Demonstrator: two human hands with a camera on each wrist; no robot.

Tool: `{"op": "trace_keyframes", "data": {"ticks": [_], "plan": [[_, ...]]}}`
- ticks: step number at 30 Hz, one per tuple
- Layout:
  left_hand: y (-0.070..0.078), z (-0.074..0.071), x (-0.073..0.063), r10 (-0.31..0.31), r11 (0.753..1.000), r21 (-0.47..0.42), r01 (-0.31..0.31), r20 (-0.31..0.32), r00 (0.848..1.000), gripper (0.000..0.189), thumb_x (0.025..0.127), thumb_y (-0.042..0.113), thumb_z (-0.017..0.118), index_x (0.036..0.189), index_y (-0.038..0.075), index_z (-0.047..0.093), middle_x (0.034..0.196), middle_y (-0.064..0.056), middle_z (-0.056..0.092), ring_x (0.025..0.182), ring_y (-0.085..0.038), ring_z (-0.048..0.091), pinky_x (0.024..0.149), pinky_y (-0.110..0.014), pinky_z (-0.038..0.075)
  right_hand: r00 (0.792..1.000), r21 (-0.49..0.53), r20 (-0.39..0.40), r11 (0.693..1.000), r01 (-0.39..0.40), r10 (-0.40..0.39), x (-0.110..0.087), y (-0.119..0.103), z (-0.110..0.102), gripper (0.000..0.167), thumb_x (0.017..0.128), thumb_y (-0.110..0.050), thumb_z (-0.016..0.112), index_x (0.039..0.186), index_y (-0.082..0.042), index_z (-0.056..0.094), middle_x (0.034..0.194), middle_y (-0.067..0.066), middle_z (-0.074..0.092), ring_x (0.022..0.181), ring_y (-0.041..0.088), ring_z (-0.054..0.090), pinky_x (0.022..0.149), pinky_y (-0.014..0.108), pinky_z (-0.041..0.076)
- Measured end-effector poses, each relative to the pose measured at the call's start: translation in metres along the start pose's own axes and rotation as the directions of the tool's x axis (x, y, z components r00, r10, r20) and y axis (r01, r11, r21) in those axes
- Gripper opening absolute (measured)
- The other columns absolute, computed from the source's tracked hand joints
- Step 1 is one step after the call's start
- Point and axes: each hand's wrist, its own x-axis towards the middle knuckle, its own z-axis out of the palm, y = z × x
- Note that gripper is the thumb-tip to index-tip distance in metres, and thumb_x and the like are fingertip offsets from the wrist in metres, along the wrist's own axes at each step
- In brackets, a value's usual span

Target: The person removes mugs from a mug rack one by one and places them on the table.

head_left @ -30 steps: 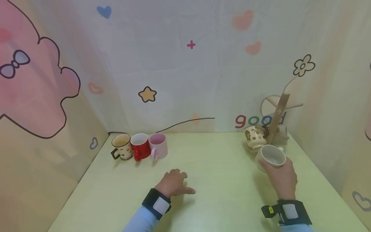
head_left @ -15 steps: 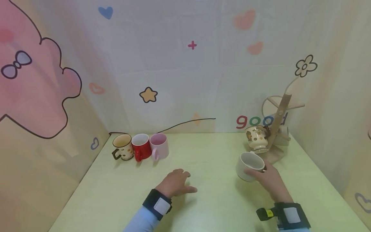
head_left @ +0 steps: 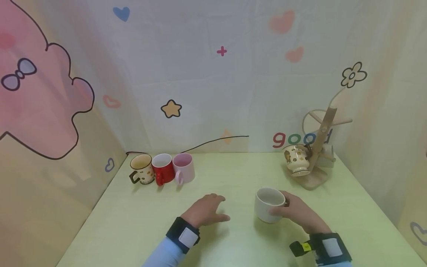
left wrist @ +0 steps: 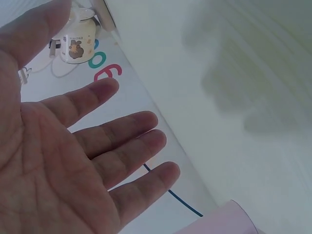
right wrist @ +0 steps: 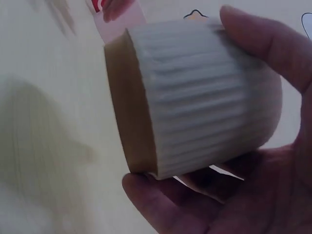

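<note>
My right hand (head_left: 300, 213) grips a white mug (head_left: 268, 204) by its side, to the right of the table's middle. In the right wrist view the mug (right wrist: 204, 97) shows ribbed walls and a tan base band, with the thumb on one side and the fingers on the other. A shadow below suggests it is held just above the table. My left hand (head_left: 205, 210) hovers left of the mug, its fingers (left wrist: 131, 146) spread and holding nothing. A cream mug with a bear print (head_left: 296, 159) hangs on the wooden mug rack (head_left: 321, 137).
At the back left stand a cream spotted mug (head_left: 146, 173), a red mug (head_left: 163, 171) and a pink mug (head_left: 186, 168) in a row. Behind the rack hangs another pale mug (head_left: 325, 155). A printed curtain (head_left: 200, 74) closes off the table's back.
My right hand has carried the white mug leftward and toward me, away from the rack, whose base now shows. My left hand has shifted only slightly to the right.
</note>
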Motion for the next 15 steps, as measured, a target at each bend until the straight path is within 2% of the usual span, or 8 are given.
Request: {"op": "trace_keyframes", "data": {"ticks": [5, 11, 15], "plan": [[0.006, 0.0, 0.003, 0.025, 0.999, 0.02, -0.025, 0.002, 1.0, 0.064, 0.088, 0.042, 0.074, 0.14, 0.009, 0.055, 0.136, -0.011, 0.058, 0.126, -0.026, 0.053, 0.105, -0.043, 0.043, 0.993, -0.026, 0.105, 0.998, 0.053, -0.05, 0.003, 0.0, 0.007, 0.06, 0.085, -0.019, 0.076, 0.134, 0.004, 0.052, 0.12, 0.015, 0.063, 0.105, 0.026, 0.057, 0.086, 0.04, 0.045], [0.013, 0.002, 0.004, 0.065, 0.997, 0.042, -0.066, 0.02, 0.998, 0.064, 0.088, 0.038, 0.076, 0.142, 0.011, 0.053, 0.136, -0.009, 0.059, 0.124, -0.024, 0.055, 0.103, -0.04, 0.045, 0.978, -0.052, 0.205, 0.997, 0.054, -0.042, 0.007, -0.001, 0.014, 0.061, 0.084, -0.021, 0.076, 0.136, 0.0, 0.053, 0.121, 0.012, 0.063, 0.107, 0.026, 0.056, 0.089, 0.042, 0.044], [0.016, 0.004, 0.005, 0.099, 0.994, 0.048, -0.1, 0.02, 0.995, 0.066, 0.087, 0.035, 0.077, 0.144, 0.014, 0.05, 0.137, -0.007, 0.058, 0.125, -0.022, 0.056, 0.102, -0.039, 0.045, 0.96, -0.064, 0.277, 0.996, 0.062, -0.042, 0.009, -0.002, 0.018, 0.062, 0.082, -0.023, 0.077, 0.136, -0.003, 0.054, 0.122, 0.011, 0.063, 0.109, 0.028, 0.055, 0.091, 0.043, 0.043]]}}
